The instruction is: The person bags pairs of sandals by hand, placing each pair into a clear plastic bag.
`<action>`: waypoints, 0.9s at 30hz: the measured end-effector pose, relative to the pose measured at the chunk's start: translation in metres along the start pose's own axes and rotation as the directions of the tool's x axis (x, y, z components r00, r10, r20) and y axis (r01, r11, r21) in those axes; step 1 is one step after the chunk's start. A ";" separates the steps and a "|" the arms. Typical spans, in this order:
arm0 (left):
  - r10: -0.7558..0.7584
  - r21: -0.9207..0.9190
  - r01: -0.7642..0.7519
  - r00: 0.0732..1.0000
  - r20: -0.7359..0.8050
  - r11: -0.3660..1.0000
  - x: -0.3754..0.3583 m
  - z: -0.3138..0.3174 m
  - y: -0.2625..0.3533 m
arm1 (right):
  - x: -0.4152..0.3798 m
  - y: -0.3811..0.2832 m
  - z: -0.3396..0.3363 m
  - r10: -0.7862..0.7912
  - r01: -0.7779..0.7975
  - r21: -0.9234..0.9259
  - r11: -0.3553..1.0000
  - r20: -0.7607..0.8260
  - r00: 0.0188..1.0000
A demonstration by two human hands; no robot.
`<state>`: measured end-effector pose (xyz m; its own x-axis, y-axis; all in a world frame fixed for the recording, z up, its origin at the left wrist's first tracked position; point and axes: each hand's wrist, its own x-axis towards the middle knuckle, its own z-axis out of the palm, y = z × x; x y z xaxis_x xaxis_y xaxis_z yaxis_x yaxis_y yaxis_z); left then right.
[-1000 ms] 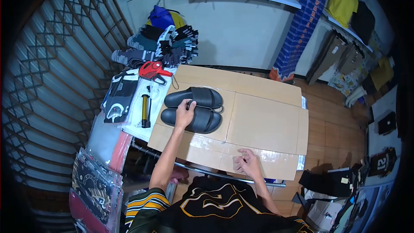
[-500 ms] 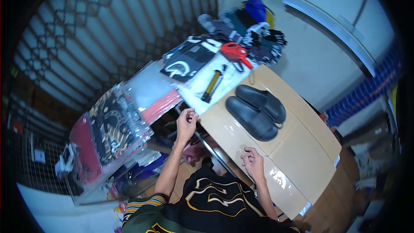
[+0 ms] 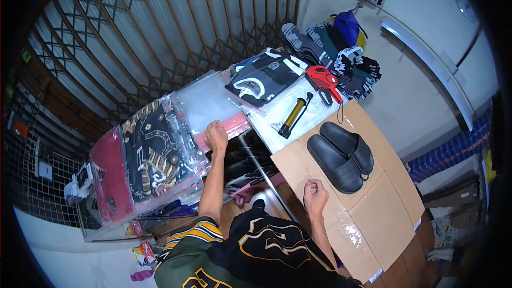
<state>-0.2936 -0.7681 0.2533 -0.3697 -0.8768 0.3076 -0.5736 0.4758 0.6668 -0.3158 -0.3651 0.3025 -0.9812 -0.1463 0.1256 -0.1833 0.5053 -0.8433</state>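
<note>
My left hand [image 3: 216,137] rests over a pink packet [image 3: 237,125] in clear plastic, its fingers stretched toward the packet and nothing visibly held. Just beyond it lies a clear plastic bag [image 3: 207,98]. Over the near-left part of a cardboard box [image 3: 373,213], my right hand [image 3: 316,196] has its fingers curled in, with no object showing in them. A pair of black slide sandals [image 3: 341,157] lies on the box, to the right of that hand and apart from it.
Bagged dark patterned clothing [image 3: 152,152] and a red garment [image 3: 109,181] lie at left. Farther back are folded black clothing [image 3: 266,77], a small yellow-black pump [image 3: 296,116], a red tool [image 3: 324,81] and several gloves [image 3: 357,69]. A metal rail [image 3: 264,173] runs between box and clothing.
My left hand has moved left from beside the box onto the pink packet. My right hand has curled its fingers further, staying over the box. The camera view has shifted.
</note>
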 end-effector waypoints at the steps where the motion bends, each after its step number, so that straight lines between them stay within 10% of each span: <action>1: -0.015 0.059 0.016 1.000 -0.021 0.998 0.004 0.004 -0.003 | 0.000 0.000 0.001 0.006 -0.006 -0.006 1.000 -0.010 1.000; 13: -0.259 0.238 0.211 0.947 0.191 0.948 0.023 0.017 -0.022 | 0.001 0.002 0.011 0.045 -0.040 0.034 0.999 -0.151 0.988; 25: -0.231 -0.031 0.230 0.954 -0.189 0.973 0.032 0.015 -0.020 | 0.004 0.001 0.017 0.066 -0.062 0.024 0.998 -0.246 0.967; 27: -0.239 -0.338 0.162 0.950 -0.200 0.927 0.033 0.012 -0.014 | 0.005 0.002 0.018 0.078 -0.072 0.033 0.997 -0.250 0.965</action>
<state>-0.3069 -0.8029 0.2457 -0.0678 -0.9608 0.2687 -0.3448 0.2753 0.8974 -0.3201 -0.3800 0.2923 -0.9762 0.1112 0.1863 -0.1101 0.4862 -0.8669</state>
